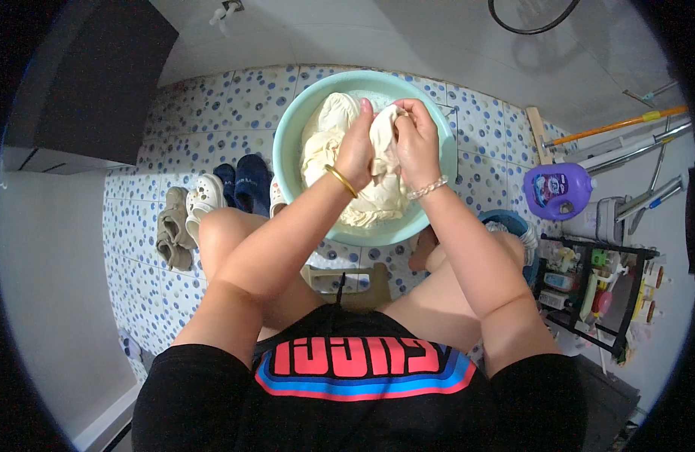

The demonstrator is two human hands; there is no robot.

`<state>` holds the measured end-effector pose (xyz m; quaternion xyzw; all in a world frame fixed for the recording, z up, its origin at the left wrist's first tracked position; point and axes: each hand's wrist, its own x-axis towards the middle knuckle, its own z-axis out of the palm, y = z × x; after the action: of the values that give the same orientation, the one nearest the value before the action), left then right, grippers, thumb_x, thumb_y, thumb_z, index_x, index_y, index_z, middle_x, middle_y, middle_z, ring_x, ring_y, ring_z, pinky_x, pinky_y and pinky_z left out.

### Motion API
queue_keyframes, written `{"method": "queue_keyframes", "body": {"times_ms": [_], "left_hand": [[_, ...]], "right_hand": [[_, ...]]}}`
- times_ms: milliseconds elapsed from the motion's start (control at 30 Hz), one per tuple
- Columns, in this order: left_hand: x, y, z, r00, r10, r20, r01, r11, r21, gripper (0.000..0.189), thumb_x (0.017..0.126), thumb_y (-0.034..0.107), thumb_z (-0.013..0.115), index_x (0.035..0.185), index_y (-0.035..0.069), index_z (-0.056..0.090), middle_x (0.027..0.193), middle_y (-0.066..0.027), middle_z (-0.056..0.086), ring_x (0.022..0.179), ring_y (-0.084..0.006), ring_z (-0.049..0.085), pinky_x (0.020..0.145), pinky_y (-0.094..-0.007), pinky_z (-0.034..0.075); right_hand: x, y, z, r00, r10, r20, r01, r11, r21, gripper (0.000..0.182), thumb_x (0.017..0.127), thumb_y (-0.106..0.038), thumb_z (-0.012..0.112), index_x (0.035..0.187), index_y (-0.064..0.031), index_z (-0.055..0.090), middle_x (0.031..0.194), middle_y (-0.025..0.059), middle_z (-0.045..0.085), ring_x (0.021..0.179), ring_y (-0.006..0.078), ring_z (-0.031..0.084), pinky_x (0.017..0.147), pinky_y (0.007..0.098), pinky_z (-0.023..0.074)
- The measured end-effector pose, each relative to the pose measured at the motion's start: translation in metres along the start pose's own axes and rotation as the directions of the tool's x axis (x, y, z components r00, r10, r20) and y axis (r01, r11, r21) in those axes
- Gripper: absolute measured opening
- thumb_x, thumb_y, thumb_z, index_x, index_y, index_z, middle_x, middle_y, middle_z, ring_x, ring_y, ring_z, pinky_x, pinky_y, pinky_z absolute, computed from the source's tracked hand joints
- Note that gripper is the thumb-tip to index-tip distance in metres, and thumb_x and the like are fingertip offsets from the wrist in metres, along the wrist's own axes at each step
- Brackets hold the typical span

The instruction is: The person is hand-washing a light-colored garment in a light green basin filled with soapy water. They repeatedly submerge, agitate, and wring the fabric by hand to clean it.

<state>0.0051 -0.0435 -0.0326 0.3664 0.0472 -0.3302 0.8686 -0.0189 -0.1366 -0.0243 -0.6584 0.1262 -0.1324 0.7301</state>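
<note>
A pale green plastic basin stands on the floor before me, with wet cream-coloured cloth bunched inside it and some water around the cloth. Both my hands are over the basin, gripping a raised fold of this fabric. My left hand, below a gold bangle, presses its palm and fingers against the fold from the left. My right hand, with a clear bead bracelet at the wrist, pinches the upper end of the fold. The left fingers are partly hidden behind the cloth.
Dark blue slippers, white clogs and beige shoes stand left. At right are a purple detergent jug, a blue bucket holding cloth, a black rack of bottles and an orange pole. A plastic stool is beneath me.
</note>
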Motion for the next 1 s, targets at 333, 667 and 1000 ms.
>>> {"method": "queue_keyframes", "body": {"times_ms": [333,667,1000], "left_hand": [[-0.022,-0.016,0.009,0.956,-0.2,0.216,0.151,0.963,0.224,0.024,0.085,0.023,0.046,0.099,0.003,0.047,0.085,-0.0045,0.054,0.066,-0.0108,0.054,0.054,-0.0208,0.044],[0.049,-0.03,-0.1,0.945,0.042,-0.326,0.121,0.877,0.464,0.037,0.074,0.008,0.055,0.105,-0.006,0.041,0.077,-0.0069,0.052,0.062,-0.0134,0.051,0.054,-0.0233,0.042],[0.08,-0.067,-0.133,0.911,0.029,-0.411,0.329,0.55,0.768,0.037,0.081,0.028,0.05,0.101,-0.002,0.05,0.085,-0.0088,0.057,0.072,-0.017,0.053,0.061,-0.0304,0.044]], "right_hand": [[0.022,-0.04,-0.044,0.847,0.449,0.284,-0.421,0.893,-0.157,0.021,0.078,-0.018,0.058,0.082,-0.0007,0.048,0.06,0.0004,0.048,0.039,0.0037,0.037,0.031,0.0178,0.0275],[0.054,0.073,-0.046,0.938,0.345,0.029,-0.168,0.526,-0.834,0.028,0.073,-0.02,0.059,0.089,0.0019,0.052,0.081,0.0126,0.057,0.072,0.0214,0.056,0.058,0.0304,0.0462],[0.042,0.144,-0.012,0.926,0.376,-0.009,-0.141,0.325,-0.935,0.019,0.073,-0.014,0.048,0.082,-0.0005,0.058,0.082,0.0192,0.058,0.08,0.0323,0.055,0.072,0.0378,0.0433]]}}
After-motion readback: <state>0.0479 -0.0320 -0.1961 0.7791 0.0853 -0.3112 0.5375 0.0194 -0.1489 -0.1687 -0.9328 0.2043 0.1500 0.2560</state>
